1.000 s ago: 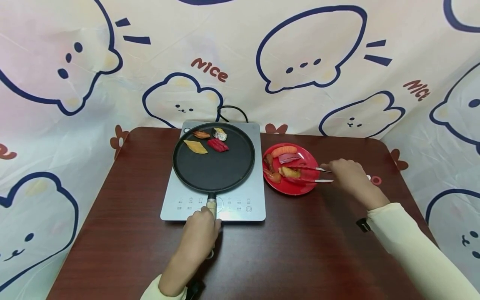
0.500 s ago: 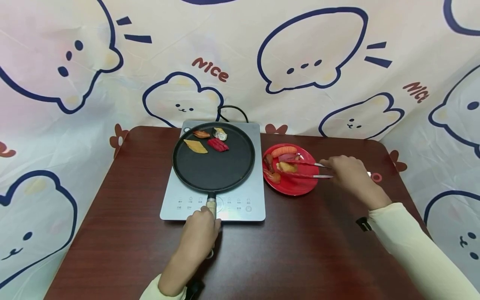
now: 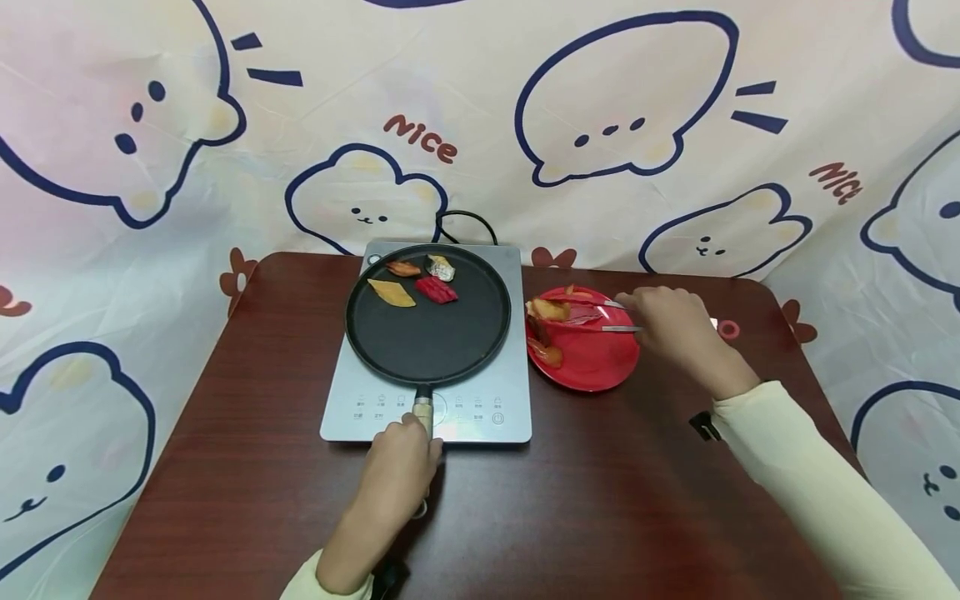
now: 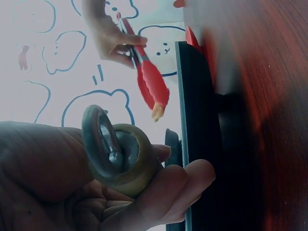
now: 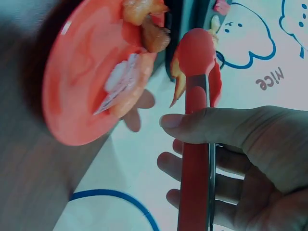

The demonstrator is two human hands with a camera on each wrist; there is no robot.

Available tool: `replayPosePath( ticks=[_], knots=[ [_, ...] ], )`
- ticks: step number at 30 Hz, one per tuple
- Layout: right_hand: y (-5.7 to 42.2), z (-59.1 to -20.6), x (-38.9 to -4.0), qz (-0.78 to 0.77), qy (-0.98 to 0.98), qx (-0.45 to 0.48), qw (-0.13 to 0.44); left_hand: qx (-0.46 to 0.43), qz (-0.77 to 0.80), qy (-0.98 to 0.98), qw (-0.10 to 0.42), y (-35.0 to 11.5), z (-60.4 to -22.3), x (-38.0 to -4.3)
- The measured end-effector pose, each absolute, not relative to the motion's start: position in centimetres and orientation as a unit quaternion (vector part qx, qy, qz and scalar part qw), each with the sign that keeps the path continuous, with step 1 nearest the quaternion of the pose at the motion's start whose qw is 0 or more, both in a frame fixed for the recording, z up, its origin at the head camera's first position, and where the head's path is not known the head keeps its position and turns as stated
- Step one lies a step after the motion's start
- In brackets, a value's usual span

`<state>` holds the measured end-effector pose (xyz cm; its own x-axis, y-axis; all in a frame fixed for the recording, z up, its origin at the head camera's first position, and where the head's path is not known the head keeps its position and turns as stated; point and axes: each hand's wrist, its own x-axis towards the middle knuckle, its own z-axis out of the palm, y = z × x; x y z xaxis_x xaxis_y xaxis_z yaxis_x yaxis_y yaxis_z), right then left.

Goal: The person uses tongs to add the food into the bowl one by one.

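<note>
My left hand (image 3: 400, 467) grips the handle (image 3: 423, 407) of a black flat frying pan (image 3: 427, 346), and the handle's ring end (image 4: 102, 139) shows in the left wrist view. On the pan lie a yellow piece (image 3: 392, 293), a dark red piece (image 3: 436, 289), a brown piece (image 3: 402, 268) and a pale speckled piece (image 3: 441, 267). My right hand (image 3: 678, 333) holds red tongs (image 5: 195, 57). Between the tongs' tips is a golden-brown food piece (image 3: 549, 310), raised over the left rim of the red plate (image 3: 592, 367). Chicken-wing-like pieces (image 3: 546, 354) and a striped, bacon-like slice (image 5: 118, 84) lie on the plate.
Under the pan sits a silver induction cooker (image 3: 487, 421), with a black cable (image 3: 468, 215) behind it. The brown table (image 3: 570, 517) meets a patterned cloth (image 3: 480, 100) at the back and sides. Close to the pan's right edge stands the plate.
The tongs have taken hold of the golden-brown piece and lifted it from the plate's middle, up and left toward the pan. My left hand and the pan have stayed still.
</note>
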<state>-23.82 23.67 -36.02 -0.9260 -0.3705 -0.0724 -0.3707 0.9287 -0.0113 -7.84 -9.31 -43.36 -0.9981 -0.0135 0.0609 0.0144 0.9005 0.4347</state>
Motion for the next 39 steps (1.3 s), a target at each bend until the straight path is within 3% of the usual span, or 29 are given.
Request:
replayPosePath(
  ticks=[27, 39],
  knots=[
    [16.3, -34.6, -26.8, 0.039, 0.972, -0.228, 0.037, -0.001, -0.222, -0.974, 0.032, -9.3, -43.3, -7.7],
    [13.4, -34.1, -28.0, 0.087, 0.955, -0.283, 0.000, -0.007, -0.208, -0.977, 0.051, -9.3, -43.5, -7.7]
  ],
)
